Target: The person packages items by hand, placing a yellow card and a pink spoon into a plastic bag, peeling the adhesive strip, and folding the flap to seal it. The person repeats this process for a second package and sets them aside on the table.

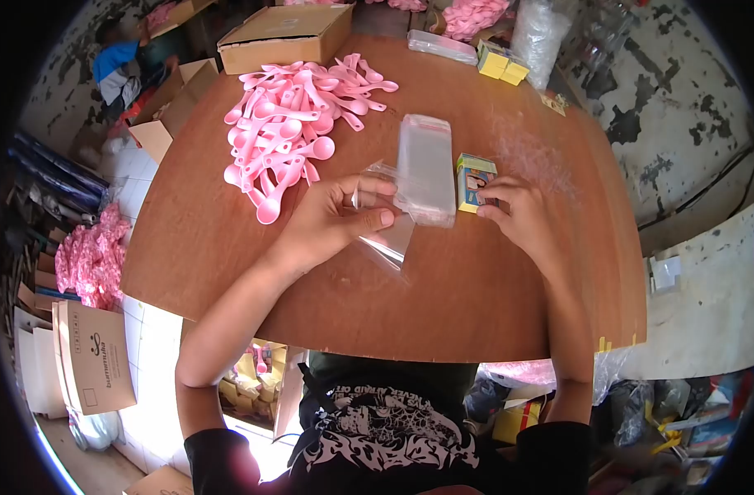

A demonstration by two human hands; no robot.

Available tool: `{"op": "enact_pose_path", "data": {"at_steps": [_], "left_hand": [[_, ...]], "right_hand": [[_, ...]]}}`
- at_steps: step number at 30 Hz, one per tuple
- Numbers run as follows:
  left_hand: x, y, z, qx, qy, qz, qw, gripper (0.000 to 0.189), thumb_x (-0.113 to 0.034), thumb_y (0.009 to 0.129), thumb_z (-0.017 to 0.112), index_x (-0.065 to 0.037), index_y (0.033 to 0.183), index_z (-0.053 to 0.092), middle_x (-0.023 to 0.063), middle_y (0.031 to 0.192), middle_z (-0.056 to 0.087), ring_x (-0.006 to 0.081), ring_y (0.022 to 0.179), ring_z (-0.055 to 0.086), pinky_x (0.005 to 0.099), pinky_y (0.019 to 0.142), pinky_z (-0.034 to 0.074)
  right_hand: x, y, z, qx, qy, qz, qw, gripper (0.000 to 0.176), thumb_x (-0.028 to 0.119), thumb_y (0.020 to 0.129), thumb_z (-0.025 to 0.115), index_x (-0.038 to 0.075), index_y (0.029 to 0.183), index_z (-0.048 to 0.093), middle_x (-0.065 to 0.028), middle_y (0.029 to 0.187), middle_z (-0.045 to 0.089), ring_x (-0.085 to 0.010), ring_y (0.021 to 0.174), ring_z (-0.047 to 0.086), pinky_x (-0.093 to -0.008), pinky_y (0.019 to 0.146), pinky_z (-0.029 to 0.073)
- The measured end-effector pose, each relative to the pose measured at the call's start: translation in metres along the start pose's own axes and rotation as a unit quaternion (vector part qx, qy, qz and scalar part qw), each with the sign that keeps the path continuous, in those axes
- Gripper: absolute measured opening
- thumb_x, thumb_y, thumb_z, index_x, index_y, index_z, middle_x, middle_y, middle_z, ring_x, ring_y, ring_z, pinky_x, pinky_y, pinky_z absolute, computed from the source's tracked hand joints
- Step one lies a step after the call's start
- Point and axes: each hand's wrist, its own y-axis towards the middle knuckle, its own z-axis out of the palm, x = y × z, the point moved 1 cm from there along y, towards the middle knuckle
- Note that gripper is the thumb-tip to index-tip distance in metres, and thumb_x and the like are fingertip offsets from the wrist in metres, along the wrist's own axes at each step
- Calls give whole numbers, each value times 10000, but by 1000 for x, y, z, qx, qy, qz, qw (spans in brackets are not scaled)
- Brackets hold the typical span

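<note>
My left hand (337, 219) pinches a clear plastic bag (383, 235) near the middle of the round wooden table (228, 247). My right hand (515, 213) grips a small yellow and blue box (473, 177) that lies on the table just right of a stack of clear bags (426, 165). A pile of pink plastic spoons (294, 120) is spread out beyond my left hand.
A closed cardboard box (286, 35) stands at the table's far edge. Small yellow boxes (502, 63) and more clear packs (441, 45) lie at the far right. Cardboard cartons (96, 355) and bags of pink items (88, 256) sit on the floor to the left.
</note>
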Motion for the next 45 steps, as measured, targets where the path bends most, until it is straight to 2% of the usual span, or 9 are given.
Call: {"op": "enact_pose_path", "data": {"at_steps": [3, 9, 11, 12, 14, 16, 31, 40, 45], "left_hand": [[-3, 5, -11, -43, -49, 39, 997, 299, -91, 924, 623, 1, 1206, 587, 105, 1068, 685, 157, 952, 668, 300, 839, 550], [8, 5, -11, -61, -34, 31, 997, 278, -70, 904, 646, 22, 1165, 615, 85, 986, 708, 121, 882, 672, 261, 754, 552], [5, 4, -8, -50, -35, -7, 998, 290, -55, 891, 660, 60, 1153, 611, 107, 963, 711, 105, 843, 669, 232, 735, 534], [0, 2, -4, -48, -19, -32, 998, 290, -44, 885, 663, 61, 1151, 614, 103, 963, 711, 96, 832, 663, 226, 730, 528], [4, 3, 1, -20, -11, -20, 1000, 298, -50, 887, 663, 57, 1160, 612, 101, 964, 711, 90, 828, 658, 226, 726, 527], [5, 1, 9, 26, -16, 2, 1000, 319, -70, 892, 666, 48, 1182, 607, 95, 964, 712, 76, 819, 643, 228, 723, 524], [-7, -1, 42, 77, 9, 6, 997, 339, -121, 911, 648, 38, 1207, 603, 79, 924, 703, 72, 766, 632, 242, 675, 508], [-28, 6, 50, 53, 71, 22, 996, 337, -119, 929, 633, 35, 1224, 583, 66, 990, 690, 51, 855, 607, 211, 712, 497], [-26, 6, 52, 60, 107, 81, 989, 315, -129, 947, 605, 39, 1213, 603, 77, 1010, 691, 61, 878, 604, 221, 737, 501]], "right_hand": [[-10, 7, 18, -44, 115, -7, 992, 250, 68, 755, 753, 11, 995, 712, -144, 980, 684, -277, 806, 672, -343, 740, 526], [11, 0, 2, -158, -10, -75, 985, 82, 26, 810, 686, -5, 879, 654, -115, 821, 655, -233, 656, 618, -323, 617, 493], [27, -13, -10, -255, 121, -20, 959, 48, 37, 874, 644, -9, 883, 635, -66, 760, 635, -136, 629, 584, -272, 565, 454], [35, -16, -14, -254, 121, -20, 959, 48, 37, 874, 644, -9, 883, 635, -66, 760, 635, -136, 629, 584, -272, 565, 454], [49, -20, -20, -269, 348, -2, 898, 113, 90, 918, 637, -23, 922, 641, -24, 775, 633, -61, 666, 562, -219, 569, 442], [65, -25, -18, -270, 380, 2, 885, 139, 110, 926, 638, -28, 940, 645, -16, 795, 639, -49, 679, 558, -209, 577, 445], [70, -28, -12, -121, 398, 0, 909, 115, 68, 854, 714, -12, 932, 689, -48, 778, 694, -65, 708, 616, -206, 621, 469], [78, -36, -9, -36, 380, -94, 920, 109, 77, 882, 681, -14, 943, 688, -64, 985, 640, -92, 884, 600, -215, 718, 474], [84, -37, -13, 71, 524, -32, 848, 189, 96, 914, 645, -24, 1060, 656, -81, 1059, 616, -120, 931, 613, -270, 803, 522]]}}
